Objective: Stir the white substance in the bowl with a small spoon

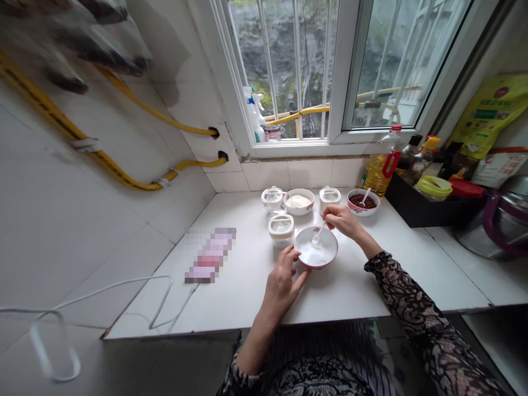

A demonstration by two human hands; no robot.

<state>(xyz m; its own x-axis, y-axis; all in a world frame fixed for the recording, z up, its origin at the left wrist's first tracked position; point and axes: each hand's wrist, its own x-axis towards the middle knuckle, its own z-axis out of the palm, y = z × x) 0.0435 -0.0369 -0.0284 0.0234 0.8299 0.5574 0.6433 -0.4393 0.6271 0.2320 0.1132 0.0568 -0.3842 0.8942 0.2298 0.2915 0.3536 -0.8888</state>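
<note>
On the bench [355,286], my left hand [284,275] curls loosely against the bowl's [317,254] rim while my right hand [339,219] pinches a white spoon [317,236] inside it.

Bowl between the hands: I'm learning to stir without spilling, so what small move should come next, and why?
Probably a slow, shallow stroke of the white spoon through the white contents: the right hand holds its handle, its head is down in the bowl, and the left hand holds the bowl's side.

a yellow pipe [136,180] runs along the tiled wall [82,220].
</note>
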